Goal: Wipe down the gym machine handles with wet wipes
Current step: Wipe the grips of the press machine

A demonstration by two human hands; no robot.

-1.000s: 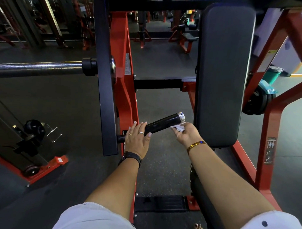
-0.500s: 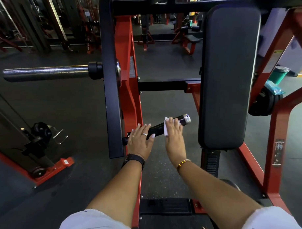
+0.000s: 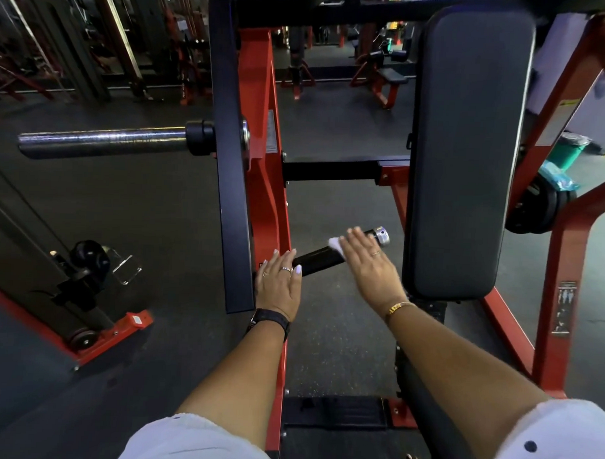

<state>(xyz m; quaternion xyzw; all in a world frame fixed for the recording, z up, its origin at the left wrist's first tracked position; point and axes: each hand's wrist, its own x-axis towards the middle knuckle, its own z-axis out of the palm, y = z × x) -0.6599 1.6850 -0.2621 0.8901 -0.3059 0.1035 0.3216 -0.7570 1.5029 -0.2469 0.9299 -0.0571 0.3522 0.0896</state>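
Note:
A black handle [image 3: 322, 260] with a chrome end cap [image 3: 381, 235] sticks out to the right from the red machine frame [image 3: 261, 180]. My left hand [image 3: 280, 287] lies flat on the handle's inner end, fingers straight. Palm down over the outer half is my right hand [image 3: 370, 266], straight fingers pressing a white wet wipe [image 3: 336, 245] onto the grip. Only the wipe's left edge shows past my fingers.
A tall black back pad [image 3: 468, 149] stands just right of the handle. A chrome weight sleeve [image 3: 101, 143] juts left from the black lever arm [image 3: 228, 158]. Black weight plates [image 3: 538, 210], a blue wipes pack [image 3: 555, 176] and a green bin [image 3: 569, 151] are at far right.
My right hand came from under the handle's tip up over the grip with the wipe, then slid outward toward the chrome cap. The left hand stayed on the inner end.

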